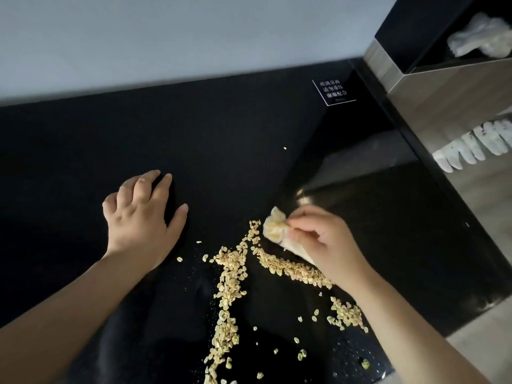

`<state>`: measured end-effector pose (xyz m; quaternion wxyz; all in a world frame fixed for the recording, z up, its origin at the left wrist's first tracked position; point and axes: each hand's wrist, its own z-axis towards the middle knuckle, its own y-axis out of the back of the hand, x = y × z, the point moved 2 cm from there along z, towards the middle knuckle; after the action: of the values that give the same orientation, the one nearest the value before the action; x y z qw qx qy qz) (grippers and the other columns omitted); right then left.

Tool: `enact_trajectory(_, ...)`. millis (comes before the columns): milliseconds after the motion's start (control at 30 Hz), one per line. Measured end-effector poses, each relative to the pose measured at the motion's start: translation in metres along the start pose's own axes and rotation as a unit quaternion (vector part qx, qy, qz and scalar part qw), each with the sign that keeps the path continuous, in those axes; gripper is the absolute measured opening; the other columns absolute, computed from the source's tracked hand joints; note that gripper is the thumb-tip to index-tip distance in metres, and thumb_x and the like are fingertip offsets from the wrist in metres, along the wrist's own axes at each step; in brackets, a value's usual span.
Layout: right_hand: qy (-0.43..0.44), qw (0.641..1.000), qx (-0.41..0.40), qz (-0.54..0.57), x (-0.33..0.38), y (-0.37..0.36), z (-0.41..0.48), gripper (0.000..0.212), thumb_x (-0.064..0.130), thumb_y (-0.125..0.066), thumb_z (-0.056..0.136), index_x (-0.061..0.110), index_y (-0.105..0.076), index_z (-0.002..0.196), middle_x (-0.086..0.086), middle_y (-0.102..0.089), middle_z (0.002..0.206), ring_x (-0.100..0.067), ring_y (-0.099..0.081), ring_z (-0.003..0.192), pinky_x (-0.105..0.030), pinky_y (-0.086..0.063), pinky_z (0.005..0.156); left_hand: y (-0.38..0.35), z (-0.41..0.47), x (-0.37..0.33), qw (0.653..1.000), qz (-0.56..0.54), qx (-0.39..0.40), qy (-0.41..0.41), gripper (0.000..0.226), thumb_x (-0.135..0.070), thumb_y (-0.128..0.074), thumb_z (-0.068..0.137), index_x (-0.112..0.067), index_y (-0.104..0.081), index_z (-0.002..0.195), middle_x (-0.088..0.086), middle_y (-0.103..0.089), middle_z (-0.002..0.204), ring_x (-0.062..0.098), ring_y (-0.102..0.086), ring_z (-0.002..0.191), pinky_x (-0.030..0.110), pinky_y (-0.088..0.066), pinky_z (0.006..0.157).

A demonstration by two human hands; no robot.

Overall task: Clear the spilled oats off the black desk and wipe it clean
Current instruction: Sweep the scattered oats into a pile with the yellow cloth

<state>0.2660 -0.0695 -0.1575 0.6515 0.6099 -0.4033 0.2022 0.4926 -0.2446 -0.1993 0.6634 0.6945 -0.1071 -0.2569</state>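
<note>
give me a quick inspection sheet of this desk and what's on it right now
surface: black desk, glossy, with fine specks or droplets near the front edge
job's things: oats lie in two converging ridges in front of the person, with loose flakes beyond them, including one stray flake far back; a crumpled pale cloth sits at the top of the ridges
clutter: small black sign with white characters at the back right
grippers: left hand flat on the desk, holding nothing; right hand pinching the cloth
cables: nothing seen
surroundings: pale wall behind; metal shelf unit to the right holding white items
</note>
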Motion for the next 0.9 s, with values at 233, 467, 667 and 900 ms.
enact_trajectory(233, 0.012, 0.981, -0.189, -0.035, -0.017, 0.054, 0.107, 0.021, 0.017, -0.061, 0.087, 0.000, -0.070, 0.082, -0.006, -0.063, 0.087, -0.017, -0.058, 0.081, -0.029, -0.045, 0.073, 0.005, -0.002, -0.005, 1.000, -0.006, 0.004, -0.017, 0.068, -0.057, -0.036, 0.085, -0.017, -0.045, 0.140, 0.003, -0.038, 0.145, 0.027, -0.029, 0.134, 0.054, -0.025, 0.106)
enact_trajectory(467, -0.015, 0.985, -0.170, -0.036, -0.046, 0.034, 0.161, 0.019, 0.017, -0.064, 0.088, 0.000, -0.070, 0.081, -0.006, -0.062, 0.090, -0.015, -0.060, 0.081, -0.027, -0.052, 0.074, 0.005, -0.002, -0.009, 1.000, -0.010, -0.007, -0.009, 0.067, -0.055, -0.038, 0.084, -0.018, -0.046, 0.139, 0.002, -0.039, 0.144, 0.026, -0.029, 0.133, 0.053, -0.025, 0.105)
enact_trajectory(667, 0.069, 0.994, -0.067, -0.057, -0.020, -0.010, 0.098, 0.013, 0.016, -0.063, 0.089, 0.009, -0.074, 0.091, 0.003, -0.063, 0.093, -0.008, -0.059, 0.085, -0.027, -0.049, 0.077, 0.002, 0.001, -0.004, 1.000, -0.003, 0.004, -0.011, 0.067, -0.055, -0.037, 0.085, -0.016, -0.047, 0.138, 0.004, -0.040, 0.143, 0.027, -0.030, 0.132, 0.055, -0.026, 0.104)
enact_trajectory(900, 0.058, 0.996, 0.066, -0.011, 0.009, -0.042, 0.018, 0.014, 0.018, -0.062, 0.090, 0.017, -0.074, 0.096, 0.014, -0.060, 0.093, -0.006, -0.059, 0.085, -0.014, -0.043, 0.071, 0.006, 0.004, -0.003, 1.000, 0.001, 0.010, -0.001, 0.068, -0.056, -0.037, 0.085, -0.016, -0.046, 0.139, 0.004, -0.039, 0.143, 0.029, -0.030, 0.133, 0.055, -0.026, 0.104)
